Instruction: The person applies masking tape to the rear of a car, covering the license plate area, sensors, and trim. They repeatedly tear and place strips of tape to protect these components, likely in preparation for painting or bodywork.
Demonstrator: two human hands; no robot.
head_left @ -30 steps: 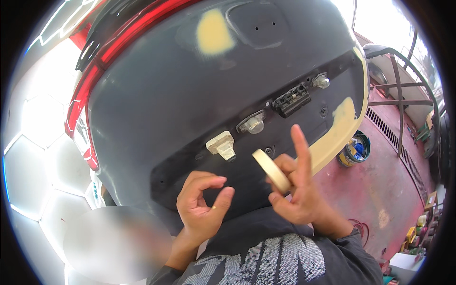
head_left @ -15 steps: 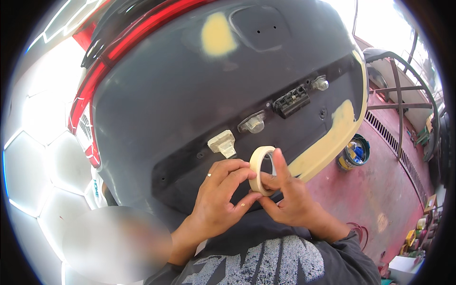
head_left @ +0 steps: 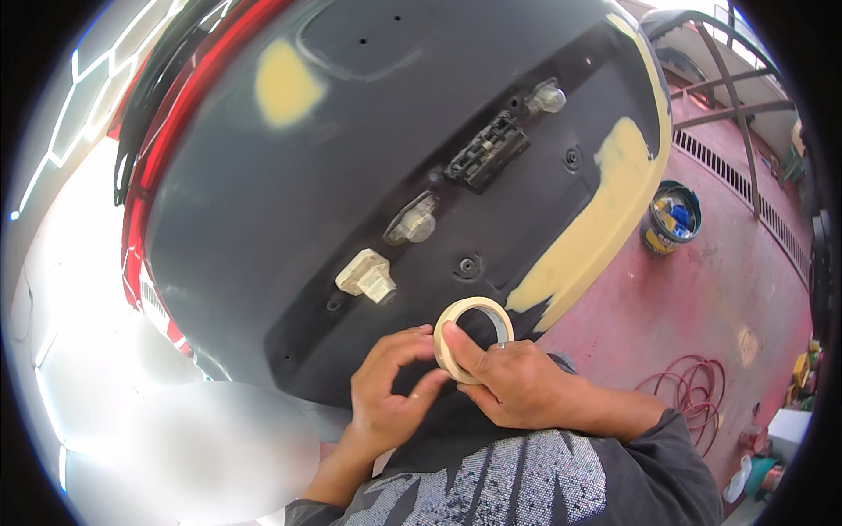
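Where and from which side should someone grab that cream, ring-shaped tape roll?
I'd take the cream tape roll by its lower-right rim, from the right: its hole shows open, so thumb and fingers could clamp the rim. The bare right hand grips that side; the bare left hand is at the opposite edge.

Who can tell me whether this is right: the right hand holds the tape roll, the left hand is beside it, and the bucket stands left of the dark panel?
Wrong side: the head view shows the bucket right of the dark panel. The right hand does hold the tape roll, with the left hand beside it.
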